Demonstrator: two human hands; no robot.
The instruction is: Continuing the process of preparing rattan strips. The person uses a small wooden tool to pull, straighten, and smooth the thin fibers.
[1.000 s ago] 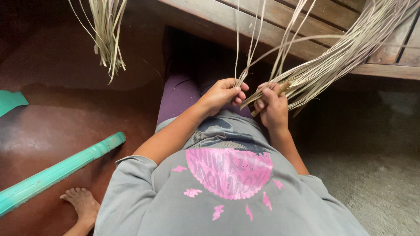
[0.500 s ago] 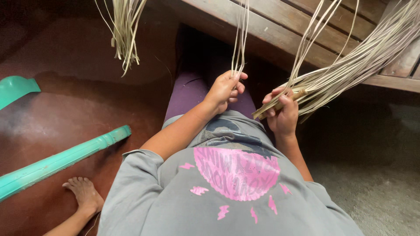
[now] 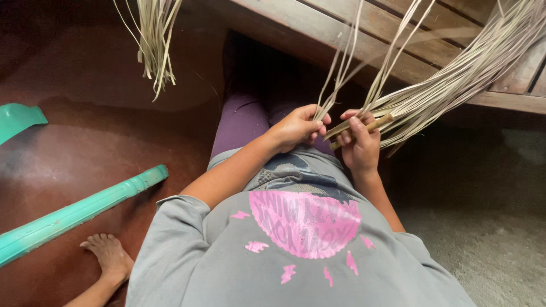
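**Two hands closed on pale fibre strips**

Two hands are seen just above the middle of the frame, close together over the lap. A few thin strips [image 3: 341,74] are pinched by the left hand [image 3: 298,126] between thumb and fingertips; from there they rise almost straight up, leaning slightly right, to the top edge of the frame. The right hand [image 3: 359,145] is clenched around the bound brown end [image 3: 364,126] of a thick bundle of strips [image 3: 455,85]. The long axis of this bundle runs diagonally from the hand up to the upper right corner, where it passes over the wooden slatted bench [image 3: 432,40]. The bound end is pointed left, towards the left hand, and the two hands are nearly touching.

A separate hanging tuft of strips [image 3: 154,45] is seen at upper left, pointing down, well apart from both hands. A teal pipe [image 3: 79,213] is laid slantwise on the reddish floor [image 3: 68,153] at lower left, with a bare foot [image 3: 109,256] just below it. A round pink print [image 3: 304,223] is carried on the grey shirt [image 3: 187,267] at lower centre.
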